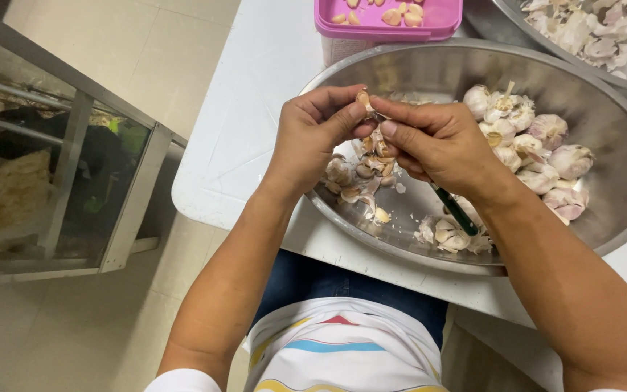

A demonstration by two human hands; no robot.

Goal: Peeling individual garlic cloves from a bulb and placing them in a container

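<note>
Garlic clove (363, 99) sits pinched between both hands, just above the near-left rim area of the big steel bowl (618, 210). Landmark = that bowl.

Left hand (313, 134): thumb and forefinger closed narrow on the clove from its left side. Right hand (440, 141): fingertips touching the clove from the right, and the same hand is closed around a green-handled knife (457, 211); handle runs down and right past the wrist, blade end is hidden near the clove, can't tell if it touches. Both hands equally near; the clove is at the meeting point of the two grips.

Clove long axis: roughly upright, tip up, slightly tilted. Too small to be sure.

Inside the bowl, directly under the hands: pile of peel scraps (361, 174). Bowl's near wall: a few more split pieces (448, 234). Bowl's right half: heap of whole garlic heads (531, 145), well apart from the hands.

Beyond the bowl's far rim: pink tub (444, 22) holding peeled cloves. Beyond the bowl to the far right: second steel bowl (502, 18) with papery skins.

Bowl rests on a white table (248, 109); its near edge overhangs toward the lap.
</note>
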